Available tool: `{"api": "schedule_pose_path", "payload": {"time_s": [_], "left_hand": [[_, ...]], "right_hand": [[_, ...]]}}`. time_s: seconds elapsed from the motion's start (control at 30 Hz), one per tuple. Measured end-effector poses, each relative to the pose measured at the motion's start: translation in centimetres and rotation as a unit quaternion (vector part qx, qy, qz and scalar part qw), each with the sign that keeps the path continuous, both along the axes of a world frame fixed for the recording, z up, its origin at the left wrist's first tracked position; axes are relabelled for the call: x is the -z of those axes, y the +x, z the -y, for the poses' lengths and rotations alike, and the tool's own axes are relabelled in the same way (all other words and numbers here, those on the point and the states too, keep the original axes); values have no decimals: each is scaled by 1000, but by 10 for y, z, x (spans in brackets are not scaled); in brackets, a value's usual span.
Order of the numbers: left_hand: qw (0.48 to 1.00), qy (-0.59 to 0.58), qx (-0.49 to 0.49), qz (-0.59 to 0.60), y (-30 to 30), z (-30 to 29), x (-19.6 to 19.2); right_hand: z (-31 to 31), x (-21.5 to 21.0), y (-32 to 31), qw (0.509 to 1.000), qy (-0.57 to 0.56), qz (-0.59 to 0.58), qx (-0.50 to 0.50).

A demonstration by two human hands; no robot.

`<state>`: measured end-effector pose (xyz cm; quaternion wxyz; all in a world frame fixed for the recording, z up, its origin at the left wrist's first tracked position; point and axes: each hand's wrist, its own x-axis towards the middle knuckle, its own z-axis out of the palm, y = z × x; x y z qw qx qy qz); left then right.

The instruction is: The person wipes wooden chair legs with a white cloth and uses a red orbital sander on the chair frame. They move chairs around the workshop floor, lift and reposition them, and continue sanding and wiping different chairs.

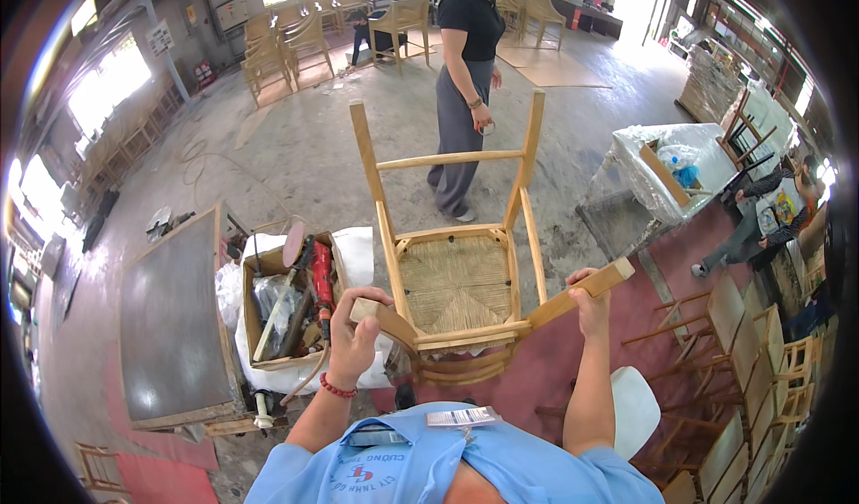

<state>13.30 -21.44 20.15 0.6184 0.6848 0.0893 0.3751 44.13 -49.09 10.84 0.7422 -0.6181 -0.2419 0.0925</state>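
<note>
A pale wooden chair point(459, 234) is tipped in front of me, so the underside of its woven seat point(455, 280) faces up. Two of its legs, joined by a crossbar, point away. The curved slats of its back point(465, 370) show below the seat, close to my body. My left hand point(353, 338) is closed round the near left leg, just behind its squared end. On the near right leg, my right hand point(590, 307) grips with the fingers over the top. What the chair rests on is hidden.
Left of the chair stands an open box point(268, 361) with a red power tool point(321, 276) and other tools. Beyond it is a dark-topped table point(174, 316). A person point(465, 84) stands past the chair. A plastic-wrapped table point(667, 160) and stacked chairs point(738, 325) lie right.
</note>
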Motion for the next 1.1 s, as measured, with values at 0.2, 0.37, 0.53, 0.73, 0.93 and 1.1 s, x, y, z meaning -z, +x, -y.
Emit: {"api": "schedule_pose_path", "payload": {"time_s": [0.2,0.37,0.53,0.73,0.93,1.1], "left_hand": [[999,-12,-49,16,11,7,-1],[996,-9,-87,-21,14,5,8],[994,7,-110,-16,18,3,14],[994,9,-112,-13,18,2,12],[994,0,-105,-12,17,1,12],[995,1,-101,-12,17,0,12]], "right_hand": [[-4,-1,3,1000,-28,-2,-2],[5,-51,-24,836,-545,54,-25],[-26,-122,-62,907,-366,106,-178],[-57,-187,-19,896,-404,182,12],[-54,-209,-16,905,-391,149,78],[-44,-204,-57,894,-129,426,44]]}}
